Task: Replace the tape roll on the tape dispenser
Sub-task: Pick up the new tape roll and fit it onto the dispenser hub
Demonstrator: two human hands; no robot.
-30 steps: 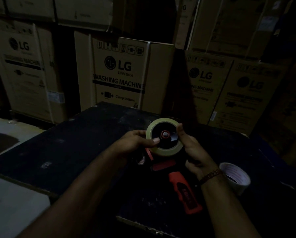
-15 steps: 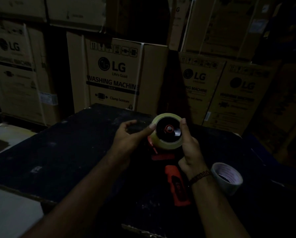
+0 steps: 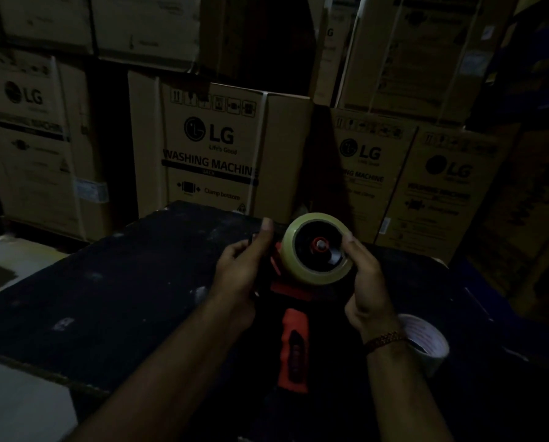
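Observation:
A yellowish tape roll (image 3: 301, 272) sits on the red hub of a red and black tape dispenser (image 3: 293, 349), whose handle points toward me over a dark table (image 3: 113, 291). My right hand (image 3: 367, 282) grips the right edge of the roll with fingers and thumb. My left hand (image 3: 242, 269) is closed around the dispenser's front end, left of the roll, thumb raised. The scene is very dim, so the dispenser's front part is hard to make out.
A white tape core (image 3: 426, 342) lies on the table just right of my right wrist. Stacked cardboard washing machine boxes (image 3: 215, 148) stand close behind the table. Pale floor (image 3: 18, 406) shows at the lower left.
My left hand left the roll's left edge and now closes on the dispenser's front end. The right hand keeps its hold on the roll.

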